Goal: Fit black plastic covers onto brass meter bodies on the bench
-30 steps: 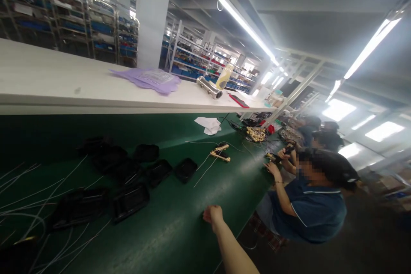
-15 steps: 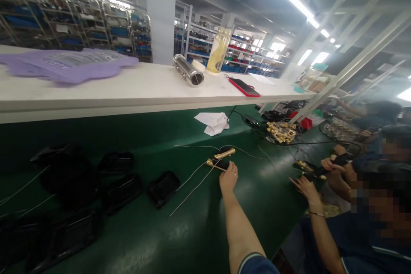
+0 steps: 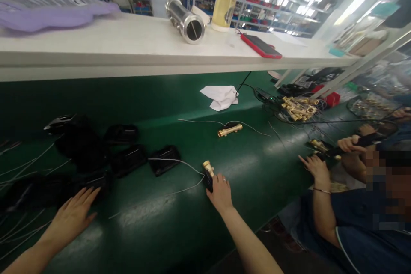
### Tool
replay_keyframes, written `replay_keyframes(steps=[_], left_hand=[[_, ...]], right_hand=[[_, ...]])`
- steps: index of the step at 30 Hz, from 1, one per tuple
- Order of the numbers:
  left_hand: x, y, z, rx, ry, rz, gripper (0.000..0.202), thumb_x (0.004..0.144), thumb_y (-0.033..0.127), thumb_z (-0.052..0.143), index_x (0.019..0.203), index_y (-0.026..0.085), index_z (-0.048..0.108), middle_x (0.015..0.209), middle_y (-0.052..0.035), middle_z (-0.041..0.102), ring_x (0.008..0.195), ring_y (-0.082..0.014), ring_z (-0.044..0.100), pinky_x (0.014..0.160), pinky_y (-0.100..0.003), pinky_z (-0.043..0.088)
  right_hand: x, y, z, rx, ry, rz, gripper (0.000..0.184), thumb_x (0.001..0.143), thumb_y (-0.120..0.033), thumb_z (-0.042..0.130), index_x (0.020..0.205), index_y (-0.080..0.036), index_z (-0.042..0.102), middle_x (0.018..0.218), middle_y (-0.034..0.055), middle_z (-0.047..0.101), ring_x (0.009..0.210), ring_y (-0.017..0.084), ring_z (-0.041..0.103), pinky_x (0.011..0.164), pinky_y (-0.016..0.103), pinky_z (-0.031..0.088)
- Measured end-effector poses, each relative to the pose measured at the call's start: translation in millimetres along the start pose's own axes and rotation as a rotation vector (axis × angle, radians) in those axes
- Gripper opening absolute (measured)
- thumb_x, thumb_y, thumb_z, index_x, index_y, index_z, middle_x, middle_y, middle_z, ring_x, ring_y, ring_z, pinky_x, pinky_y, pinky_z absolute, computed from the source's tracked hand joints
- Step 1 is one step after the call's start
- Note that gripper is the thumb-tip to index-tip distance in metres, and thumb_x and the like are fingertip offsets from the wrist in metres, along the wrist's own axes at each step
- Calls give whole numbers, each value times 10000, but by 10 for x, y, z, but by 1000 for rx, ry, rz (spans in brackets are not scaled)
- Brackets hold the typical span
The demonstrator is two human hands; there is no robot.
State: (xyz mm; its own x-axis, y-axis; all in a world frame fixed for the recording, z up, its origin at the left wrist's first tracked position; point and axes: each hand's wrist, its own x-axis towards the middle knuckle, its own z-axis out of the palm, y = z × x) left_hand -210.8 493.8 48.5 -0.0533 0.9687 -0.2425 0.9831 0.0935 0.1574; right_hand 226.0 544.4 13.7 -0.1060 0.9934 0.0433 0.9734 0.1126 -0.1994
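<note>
The brass fitting (image 3: pixel 208 167) with its black body lies on the green belt (image 3: pixel 180 231), near the belt's near edge. The right hand (image 3: pixel 221 190) is on it from behind: the arm comes up from the near edge, the wrist is straight, the fingers are curled around the black part and hold it, and only the short brass end shows beyond the fingertips. A ring is on one finger. A thin white wire (image 3: pixel 180 162) runs from the fitting toward the left, in a loose curve over the belt.

The left hand (image 3: pixel 75 212) lies flat and open on the belt, palm down, fingers spread a little and pointing toward the far edge. The fingertips are just beside a black plastic tray (image 3: pixel 96 180); I cannot tell if they touch it. It holds nothing. More black trays (image 3: pixel 165 158) lie in a loose group between the two hands and further left, shiny and shallow, with more white wires among them.

Further out on the belt lies a second brass fitting (image 3: pixel 229 129), well apart from the right hand, and behind it a crumpled white cloth (image 3: pixel 221 96). Toward the right is a heap of brass parts (image 3: pixel 297 109) with black cables.

Above the belt's far edge runs a white shelf (image 3: pixel 128 51). On it lie a steel cylinder (image 3: pixel 185 20), a red phone (image 3: pixel 260 46) and purple bags (image 3: pixel 48 6).

At the right, another person's hand (image 3: pixel 316 169) rests on the belt.
</note>
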Motion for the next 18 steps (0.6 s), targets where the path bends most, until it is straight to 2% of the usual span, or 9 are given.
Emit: replay_keyframes(steps=[2,4,7,9,11,14,16,18], left_hand=[[-25,-55,129,133,23,6,496,797,270,300,1265,141,403,1324,-131,473,1238,-306,390,1007,-422,261],[-63,-66,183,216,59,33,450,813,222,260,1219,131,433,1256,-128,524,1122,-276,495,988,-395,283],[-172,-93,207,199,83,111,360,829,236,262,1081,187,514,1056,-63,623,1006,-262,553,961,-416,308],[-291,-163,227,89,104,143,343,823,312,315,1035,176,548,1031,-95,625,1010,-297,551,949,-443,320],[-459,-258,228,-112,144,89,377,798,397,380,1018,159,571,1055,-138,612,1018,-321,547,943,-442,336],[-815,-354,126,-546,186,-182,438,743,507,475,982,159,593,1042,-135,626,988,-316,562,909,-405,386],[-1090,-347,0,-921,185,-373,478,705,556,539,958,155,602,984,-108,655,941,-292,586,857,-372,430],[-1334,-299,-125,-1305,181,-478,494,672,555,613,947,145,608,925,-84,676,882,-255,611,789,-327,465]], right_hand=[[-323,-130,22,207,-45,-8,271,736,-312,612,954,-170,536,971,98,564,913,255,534,782,366,428],[-511,-205,25,467,-65,103,211,821,-366,490,916,-182,530,920,80,582,841,212,564,751,326,439],[-571,-310,67,679,-120,392,207,847,-333,425,922,-178,539,902,85,616,860,197,586,782,301,427],[-534,-418,144,716,-207,453,172,795,-322,506,871,-182,570,868,73,641,861,203,595,777,297,424],[-497,-559,237,750,-272,450,153,703,-303,609,800,-186,586,799,46,651,794,198,603,724,287,431],[-520,-791,337,794,-317,474,149,582,-189,661,701,-184,572,686,28,629,716,196,594,669,291,428],[-580,-931,360,847,-359,483,100,579,-175,629,624,-182,540,569,23,576,637,200,581,616,308,433],[-633,-1044,358,922,-427,458,87,634,-244,577,612,-187,515,514,22,539,573,202,573,568,324,447]])
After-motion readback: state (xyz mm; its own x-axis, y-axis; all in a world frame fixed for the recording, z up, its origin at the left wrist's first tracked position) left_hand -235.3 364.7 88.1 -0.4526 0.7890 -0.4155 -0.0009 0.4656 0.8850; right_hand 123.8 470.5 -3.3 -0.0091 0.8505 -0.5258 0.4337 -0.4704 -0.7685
